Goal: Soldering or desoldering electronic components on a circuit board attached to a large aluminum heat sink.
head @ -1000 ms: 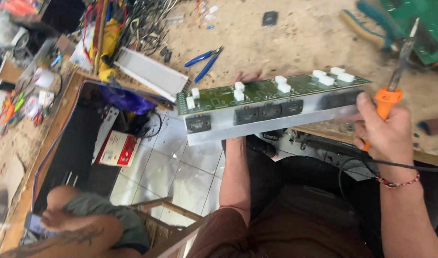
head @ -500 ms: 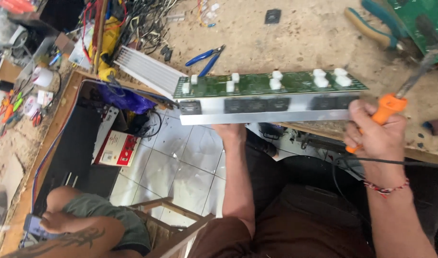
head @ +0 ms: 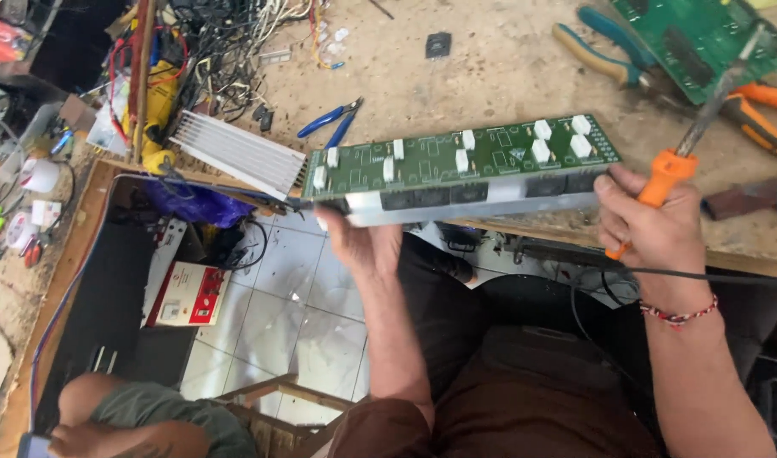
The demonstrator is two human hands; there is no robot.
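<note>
Gripping the circuit board (head: 456, 165) from beneath, left hand (head: 363, 242) steadies it; right hand (head: 651, 220) clamps soldering iron (head: 672, 165).

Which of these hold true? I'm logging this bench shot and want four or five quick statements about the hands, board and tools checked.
1. The left hand supports the long green circuit board from below. True.
2. The right hand holds a blue-handled screwdriver. False: it holds an orange-handled soldering iron.
3. Blue-handled pliers lie on the workbench beyond the board. True.
4. The board lies flat on the floor tiles. False: it is held up at the bench edge.
5. A red-and-white bracelet is on the right wrist. True.
</note>
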